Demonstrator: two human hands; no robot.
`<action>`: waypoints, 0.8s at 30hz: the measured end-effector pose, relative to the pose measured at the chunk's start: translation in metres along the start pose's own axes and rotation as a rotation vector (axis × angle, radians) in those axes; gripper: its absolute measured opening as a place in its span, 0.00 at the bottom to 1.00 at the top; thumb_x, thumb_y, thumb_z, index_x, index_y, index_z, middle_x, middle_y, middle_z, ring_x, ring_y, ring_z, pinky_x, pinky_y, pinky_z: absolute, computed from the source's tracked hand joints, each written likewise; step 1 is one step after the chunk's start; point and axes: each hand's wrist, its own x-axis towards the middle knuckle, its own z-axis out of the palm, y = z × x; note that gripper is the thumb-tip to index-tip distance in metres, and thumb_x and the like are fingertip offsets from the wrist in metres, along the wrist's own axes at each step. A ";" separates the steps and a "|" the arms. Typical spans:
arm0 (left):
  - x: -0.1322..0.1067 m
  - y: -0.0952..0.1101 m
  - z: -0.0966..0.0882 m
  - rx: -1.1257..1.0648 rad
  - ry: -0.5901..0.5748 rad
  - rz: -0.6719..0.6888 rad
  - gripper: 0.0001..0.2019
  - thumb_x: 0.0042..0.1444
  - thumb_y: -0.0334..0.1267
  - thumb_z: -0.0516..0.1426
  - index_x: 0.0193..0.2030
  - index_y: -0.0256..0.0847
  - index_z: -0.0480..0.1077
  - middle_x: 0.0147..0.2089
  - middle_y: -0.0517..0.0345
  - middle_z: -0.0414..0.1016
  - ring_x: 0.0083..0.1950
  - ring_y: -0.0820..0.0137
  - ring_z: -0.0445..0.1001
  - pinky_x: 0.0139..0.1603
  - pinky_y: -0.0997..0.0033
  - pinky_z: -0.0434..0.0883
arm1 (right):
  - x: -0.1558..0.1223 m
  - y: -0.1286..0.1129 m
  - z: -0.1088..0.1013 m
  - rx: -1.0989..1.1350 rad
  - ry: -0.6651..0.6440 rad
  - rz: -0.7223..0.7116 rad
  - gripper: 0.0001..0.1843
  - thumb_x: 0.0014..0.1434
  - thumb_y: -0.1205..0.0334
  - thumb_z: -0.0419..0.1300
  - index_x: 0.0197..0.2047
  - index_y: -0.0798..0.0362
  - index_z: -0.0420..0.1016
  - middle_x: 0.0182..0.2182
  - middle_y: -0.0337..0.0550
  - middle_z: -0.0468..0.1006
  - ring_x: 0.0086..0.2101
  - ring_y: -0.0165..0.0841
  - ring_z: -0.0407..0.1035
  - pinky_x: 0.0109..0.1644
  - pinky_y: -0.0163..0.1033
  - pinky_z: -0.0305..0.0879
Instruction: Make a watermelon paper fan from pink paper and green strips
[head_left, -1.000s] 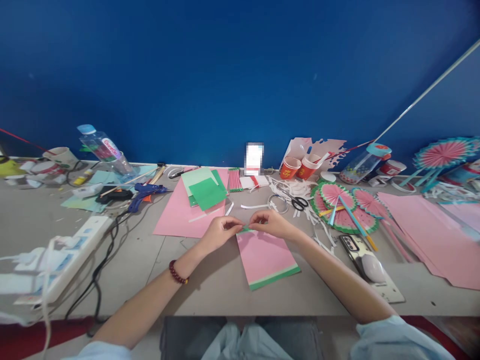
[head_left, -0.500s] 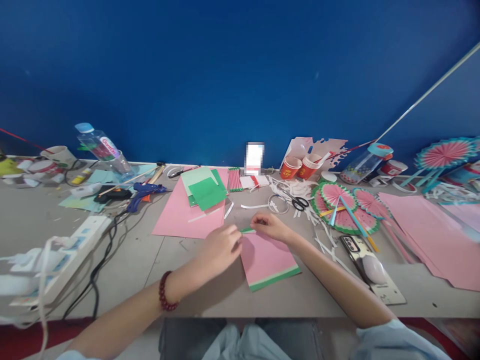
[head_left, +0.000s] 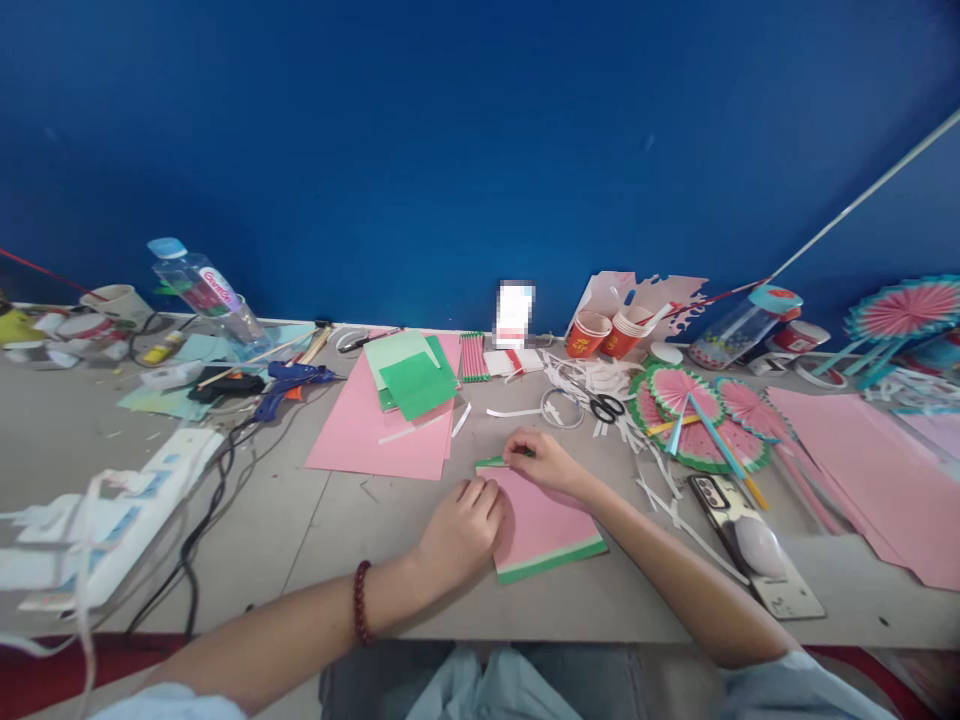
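Observation:
A pink paper sheet (head_left: 547, 525) with green bands at its near and far ends lies on the grey table in front of me. My right hand (head_left: 541, 462) pinches the folded far green edge of that sheet, fingers closed on it. My left hand (head_left: 459, 530) rests curled on the sheet's left side, pressing it down near the middle. A red bead bracelet circles my left wrist.
Pink and green paper sheets (head_left: 390, 415) lie behind; scissors (head_left: 600, 405), paper strips and watermelon paper fans (head_left: 694, 420) sit to the right. A phone (head_left: 750, 540) lies near my right forearm. A glue gun (head_left: 289, 385), bottle (head_left: 199, 290) and power strip (head_left: 135, 500) occupy the left. Red cups (head_left: 607, 335) stand at the back.
My left hand let go of the far folded edge and slid back toward me along the sheet's left side. My right hand stayed pinching the far edge.

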 end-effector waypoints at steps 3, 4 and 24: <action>0.000 0.001 -0.003 -0.007 0.019 -0.028 0.13 0.59 0.32 0.53 0.49 0.31 0.69 0.47 0.44 0.72 0.48 0.58 0.68 0.44 0.61 0.65 | -0.001 -0.001 0.002 -0.034 0.011 -0.024 0.06 0.52 0.69 0.56 0.25 0.54 0.72 0.27 0.40 0.73 0.32 0.32 0.67 0.39 0.36 0.61; 0.001 0.001 -0.004 -0.009 0.030 -0.040 0.13 0.59 0.32 0.53 0.48 0.31 0.70 0.47 0.43 0.72 0.48 0.58 0.68 0.45 0.61 0.66 | -0.001 -0.001 0.002 -0.048 0.014 -0.033 0.07 0.52 0.69 0.56 0.25 0.54 0.72 0.27 0.40 0.73 0.32 0.32 0.67 0.39 0.36 0.60; 0.000 -0.001 -0.004 -0.105 0.071 -0.122 0.15 0.57 0.31 0.51 0.50 0.30 0.68 0.55 0.39 0.70 0.53 0.55 0.69 0.51 0.58 0.69 | 0.001 0.004 0.005 -0.129 0.046 -0.048 0.07 0.52 0.72 0.56 0.26 0.55 0.73 0.27 0.40 0.74 0.32 0.31 0.67 0.37 0.35 0.61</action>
